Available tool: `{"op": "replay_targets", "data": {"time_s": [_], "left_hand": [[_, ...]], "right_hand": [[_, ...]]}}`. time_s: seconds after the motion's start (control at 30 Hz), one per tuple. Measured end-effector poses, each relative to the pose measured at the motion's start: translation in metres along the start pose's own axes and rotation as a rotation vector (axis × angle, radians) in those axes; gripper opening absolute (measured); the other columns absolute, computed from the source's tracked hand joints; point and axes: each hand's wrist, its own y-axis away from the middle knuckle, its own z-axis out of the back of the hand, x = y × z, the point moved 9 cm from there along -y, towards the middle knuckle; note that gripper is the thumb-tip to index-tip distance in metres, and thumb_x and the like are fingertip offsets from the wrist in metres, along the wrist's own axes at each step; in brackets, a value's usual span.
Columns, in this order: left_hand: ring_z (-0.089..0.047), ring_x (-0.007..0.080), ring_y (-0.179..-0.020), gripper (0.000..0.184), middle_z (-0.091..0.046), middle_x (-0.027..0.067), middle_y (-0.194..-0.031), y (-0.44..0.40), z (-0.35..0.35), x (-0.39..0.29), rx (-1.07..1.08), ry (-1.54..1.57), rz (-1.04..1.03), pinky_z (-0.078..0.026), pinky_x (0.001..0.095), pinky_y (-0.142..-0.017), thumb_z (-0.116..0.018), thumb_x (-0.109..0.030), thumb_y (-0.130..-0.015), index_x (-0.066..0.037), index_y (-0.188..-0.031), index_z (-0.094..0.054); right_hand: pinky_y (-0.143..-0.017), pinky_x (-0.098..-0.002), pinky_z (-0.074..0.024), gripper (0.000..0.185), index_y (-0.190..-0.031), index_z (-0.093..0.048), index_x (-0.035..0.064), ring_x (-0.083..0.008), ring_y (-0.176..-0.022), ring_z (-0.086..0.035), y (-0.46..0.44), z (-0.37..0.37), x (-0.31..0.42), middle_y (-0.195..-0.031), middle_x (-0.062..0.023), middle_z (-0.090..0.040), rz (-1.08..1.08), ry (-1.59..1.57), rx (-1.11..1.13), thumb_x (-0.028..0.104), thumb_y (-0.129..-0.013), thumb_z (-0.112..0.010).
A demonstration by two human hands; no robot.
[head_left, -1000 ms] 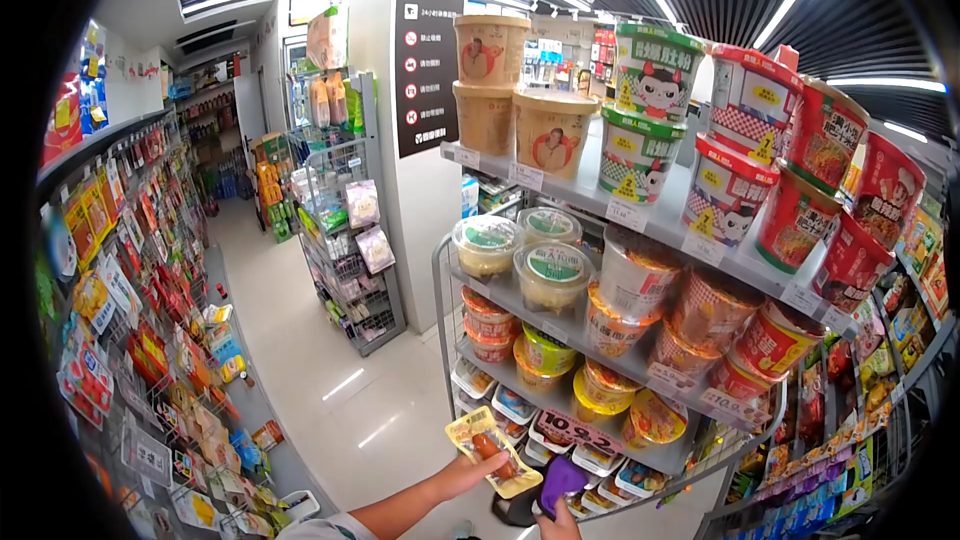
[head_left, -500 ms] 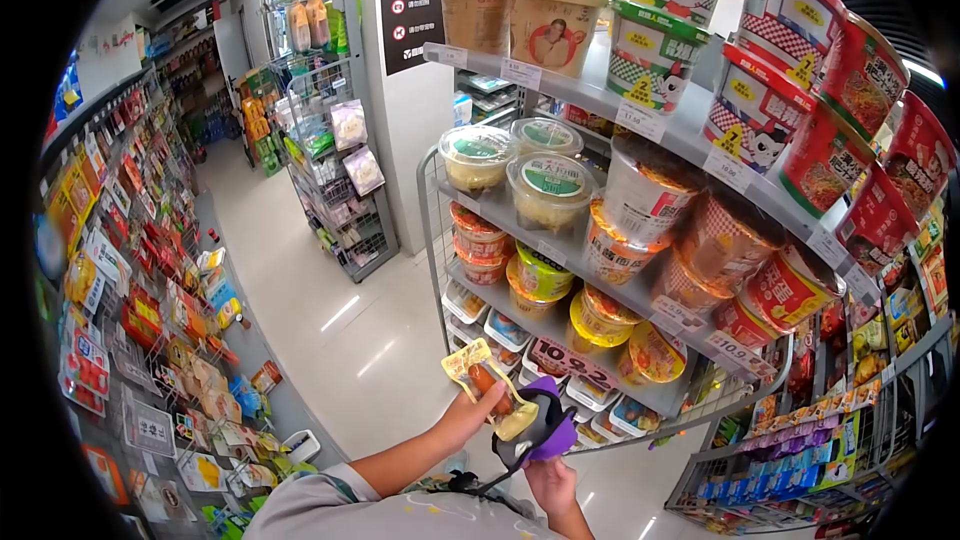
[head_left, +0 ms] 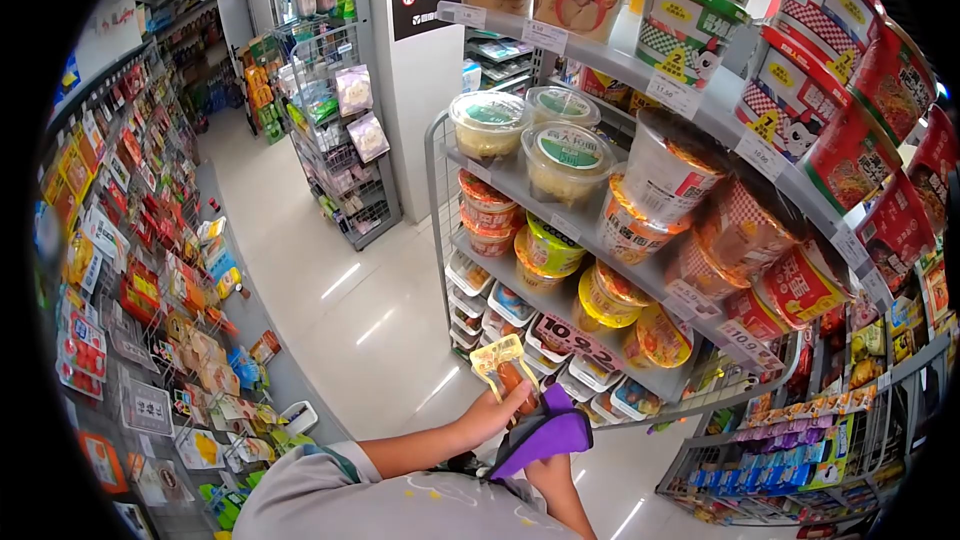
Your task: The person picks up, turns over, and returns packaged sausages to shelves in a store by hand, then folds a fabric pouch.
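My left hand (head_left: 492, 417) is closed on a yellow and clear packet with a reddish-brown sausage (head_left: 509, 376) inside. Just to its right is a purple and black bag (head_left: 545, 443), tilted so that a purple side faces me and its inside cannot be seen. My right hand (head_left: 547, 473) is closed at the bag's lower right, its fingers mostly hidden behind it. The packet's lower end runs down beside the bag's black edge; I cannot tell whether it reaches inside.
Before me a curved shelf rack (head_left: 560, 216) holds noodle cups and bowls (head_left: 566, 162), with white trays (head_left: 512, 304) low down. Packaged snacks (head_left: 150, 285) line the left side. A wire stand (head_left: 352, 155) stands by the pillar, and another snack rack (head_left: 780, 470) is at lower right.
The bag has turned, hiding its dark opening and showing more purple. The packet in my left hand sits slightly farther right and overlaps the bag less. The camera view has shifted a little.
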Motion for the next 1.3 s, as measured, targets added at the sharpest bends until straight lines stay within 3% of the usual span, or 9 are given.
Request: {"op": "replay_targets", "data": {"time_s": [0.13, 0.37, 0.47, 0.57, 0.63, 0.77, 0.97, 1.07, 1.3], "left_hand": [[-0.057, 0.0093, -0.084, 0.036, -0.062, 0.0012, -0.092, 0.000, -0.001, 0.007, -0.008, -0.031, -0.045, -0.047, 0.0255, -0.077, -0.048, -0.040, -0.103, -0.005, -0.102, -0.060], [-0.057, 0.0088, -0.085, 0.036, -0.062, 0.0009, -0.093, 0.002, -0.003, 0.014, 0.035, -0.061, -0.039, -0.048, 0.0252, -0.078, -0.049, -0.039, -0.103, -0.005, -0.104, -0.060], [-0.056, 0.0074, -0.085, 0.037, -0.063, -0.0001, -0.094, 0.003, -0.006, 0.018, 0.078, 0.046, -0.003, -0.047, 0.0234, -0.076, -0.049, -0.042, -0.102, -0.007, -0.105, -0.061], [-0.056, 0.0063, -0.083, 0.039, -0.063, -0.0009, -0.093, 0.005, -0.001, 0.019, 0.086, 0.001, 0.070, -0.046, 0.0219, -0.071, -0.049, -0.046, -0.101, -0.009, -0.106, -0.060], [-0.051, 0.0047, -0.066, 0.041, -0.063, -0.0007, -0.087, 0.004, 0.006, 0.022, 0.048, 0.096, 0.118, -0.041, 0.0207, -0.057, -0.049, -0.047, -0.100, -0.008, -0.102, -0.062], [-0.050, 0.0061, -0.061, 0.039, -0.059, -0.0015, -0.081, -0.001, 0.022, 0.007, 0.030, 0.048, 0.027, -0.040, 0.0215, -0.051, -0.049, -0.046, -0.100, -0.009, -0.102, -0.060], [-0.050, 0.0047, -0.064, 0.039, -0.059, -0.0024, -0.081, 0.002, 0.020, -0.007, 0.009, 0.048, 0.010, -0.041, 0.0212, -0.055, -0.048, -0.047, -0.101, -0.010, -0.099, -0.059], [-0.049, 0.0043, -0.065, 0.040, -0.059, -0.0030, -0.081, -0.001, 0.025, -0.001, -0.016, 0.048, 0.025, -0.040, 0.0211, -0.055, -0.047, -0.049, -0.101, -0.011, -0.100, -0.059], [-0.046, 0.0036, -0.061, 0.038, -0.056, -0.0043, -0.078, -0.002, 0.033, 0.016, -0.016, 0.047, 0.073, -0.035, 0.0203, -0.051, -0.047, -0.050, -0.100, -0.013, -0.100, -0.055]], "right_hand": [[-0.077, -0.0442, -0.0503, 0.027, -0.104, -0.060, 0.0006, -0.0365, -0.087, -0.064, 0.001, 0.002, -0.019, -0.096, -0.0195, -0.065, -0.066, 0.274, -0.052, 0.012, -0.082, -0.071], [-0.077, -0.0433, -0.0500, 0.027, -0.103, -0.060, 0.0007, -0.0355, -0.085, -0.064, 0.004, 0.006, -0.035, -0.093, -0.0176, -0.065, -0.061, 0.157, -0.159, 0.013, -0.082, -0.072], [-0.074, -0.0384, -0.0507, 0.025, -0.102, -0.060, 0.0008, -0.0272, -0.083, -0.065, 0.006, 0.008, -0.024, -0.092, -0.0139, -0.065, 0.013, 0.121, -0.193, 0.009, -0.081, -0.071], [-0.071, -0.0315, -0.0504, 0.021, -0.100, -0.060, 0.0011, -0.0168, -0.080, -0.063, 0.011, 0.008, -0.031, -0.091, -0.0085, -0.064, -0.111, 0.029, -0.183, 0.004, -0.081, -0.070], [-0.067, -0.0270, -0.0495, 0.019, -0.099, -0.060, 0.0016, -0.0110, -0.078, -0.060, 0.010, 0.005, -0.023, -0.090, -0.0049, -0.062, -0.135, -0.096, -0.212, 0.001, -0.082, -0.068], [-0.066, -0.0263, -0.0494, 0.018, -0.098, -0.059, 0.0014, -0.0110, -0.076, -0.060, 0.013, 0.005, -0.023, -0.089, -0.0047, -0.062, -0.104, -0.092, -0.202, 0.000, -0.082, -0.068], [-0.064, -0.0258, -0.0492, 0.017, -0.098, -0.058, 0.0011, -0.0108, -0.073, -0.061, 0.012, -0.001, -0.028, -0.089, -0.0054, -0.063, -0.107, -0.073, -0.123, 0.000, -0.083, -0.066], [-0.067, -0.0291, -0.0500, 0.017, -0.098, -0.061, 0.0022, -0.0140, -0.076, -0.062, 0.009, -0.007, -0.020, -0.088, -0.0054, -0.063, -0.129, -0.128, -0.060, 0.000, -0.082, -0.066], [-0.080, -0.0376, -0.0499, 0.019, -0.100, -0.066, 0.0047, -0.0240, -0.089, -0.063, 0.002, -0.015, 0.010, -0.094, -0.0081, -0.064, 0.114, 0.188, 0.165, 0.005, -0.081, -0.068]]}}
